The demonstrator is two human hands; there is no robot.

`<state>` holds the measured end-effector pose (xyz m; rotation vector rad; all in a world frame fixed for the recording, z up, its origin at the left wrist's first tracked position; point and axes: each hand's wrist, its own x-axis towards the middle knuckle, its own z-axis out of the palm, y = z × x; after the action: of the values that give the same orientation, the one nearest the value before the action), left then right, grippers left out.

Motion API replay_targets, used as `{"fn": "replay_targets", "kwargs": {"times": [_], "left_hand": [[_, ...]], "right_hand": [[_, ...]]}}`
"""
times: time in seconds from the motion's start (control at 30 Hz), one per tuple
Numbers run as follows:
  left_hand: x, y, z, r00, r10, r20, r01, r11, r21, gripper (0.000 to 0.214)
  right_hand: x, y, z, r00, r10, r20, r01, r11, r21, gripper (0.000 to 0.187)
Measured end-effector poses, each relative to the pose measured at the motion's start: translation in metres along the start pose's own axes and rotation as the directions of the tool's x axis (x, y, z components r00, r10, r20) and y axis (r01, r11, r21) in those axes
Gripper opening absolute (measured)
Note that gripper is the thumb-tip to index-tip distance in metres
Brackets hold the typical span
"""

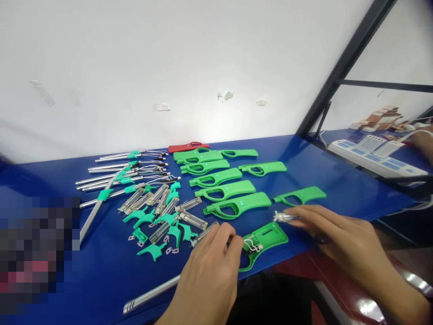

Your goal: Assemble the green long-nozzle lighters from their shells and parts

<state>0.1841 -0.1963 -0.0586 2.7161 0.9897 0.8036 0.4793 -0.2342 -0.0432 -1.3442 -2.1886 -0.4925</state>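
My left hand (214,259) is closed, its fingers curled over the front of an open green lighter shell half (270,234) at the table's near edge. White wires (253,246) show inside the shell, and a silver metal tube (152,293) sticks out to the left from under this hand. Just right of the shell, my right hand (334,230) pinches a small clear lighter fuel tank (284,217) with a whitish end. The tank is in the air, apart from the shell. My fingers hide the shell's trigger area.
Left of my hands lie several clear fuel tanks (192,221), teal triggers (153,251) and metal tubes with wires (111,181). Green lighter shells (238,205) form a column behind, with a red one (188,147) at the back. A power strip (379,158) and another person's hand (422,143) are at right.
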Motion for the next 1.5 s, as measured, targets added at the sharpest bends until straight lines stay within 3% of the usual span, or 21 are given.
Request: {"fn": "replay_targets", "kwargs": {"times": [0.13,0.23,0.33,0.5,0.6,0.83,1.03,1.2,1.33,1.4,1.5], "left_hand": [[-0.002,0.0,0.0,1.0,0.007,-0.022,-0.006,1.0,0.013,0.032],[0.0,0.002,0.0,0.994,0.025,-0.102,-0.023,1.0,0.022,0.026],[0.002,0.004,-0.001,0.972,0.072,-0.222,-0.056,0.996,0.075,0.029],[0.0,0.004,-0.002,0.943,0.14,-0.3,-0.108,0.987,0.123,0.022],[0.001,0.005,-0.003,0.905,0.147,-0.4,-0.091,0.984,0.155,0.028],[0.001,0.003,-0.003,0.875,0.107,-0.472,-0.069,0.993,0.098,0.037],[-0.008,-0.005,-0.036,0.92,0.1,-0.378,-0.107,0.994,0.003,0.035],[-0.021,-0.014,-0.063,0.98,0.056,-0.192,-0.063,0.997,-0.032,0.034],[-0.038,-0.034,-0.085,0.992,-0.08,-0.099,0.092,0.988,0.125,0.033],[-0.048,-0.047,-0.097,0.988,-0.143,-0.064,0.154,0.961,0.231,0.032],[-0.061,-0.066,-0.11,0.961,-0.271,-0.055,0.276,0.924,0.265,0.031]], "right_hand": [[-0.001,-0.006,0.002,1.0,-0.01,0.014,0.009,0.999,0.052,0.023],[0.005,-0.02,0.006,0.999,-0.03,0.01,0.029,0.993,0.117,0.023],[0.011,-0.032,0.008,0.998,-0.057,0.005,0.056,0.986,0.157,0.023],[0.019,-0.042,0.007,0.994,-0.111,0.017,0.107,0.979,0.175,0.024],[0.022,-0.044,0.006,0.993,-0.121,-0.006,0.12,0.977,0.178,0.024],[0.017,-0.046,0.006,0.992,-0.122,0.041,0.112,0.976,0.186,0.027],[0.032,-0.052,0.006,0.988,-0.152,0.019,0.146,0.969,0.199,0.027],[0.053,-0.059,0.005,0.973,-0.231,0.002,0.224,0.945,0.238,0.028],[0.079,-0.059,0.007,0.957,-0.287,0.027,0.273,0.933,0.234,0.03],[0.098,-0.057,0.011,0.945,-0.326,0.024,0.312,0.92,0.238,0.029],[0.13,-0.056,0.017,0.917,-0.393,0.074,0.366,0.898,0.243,0.024]]}}
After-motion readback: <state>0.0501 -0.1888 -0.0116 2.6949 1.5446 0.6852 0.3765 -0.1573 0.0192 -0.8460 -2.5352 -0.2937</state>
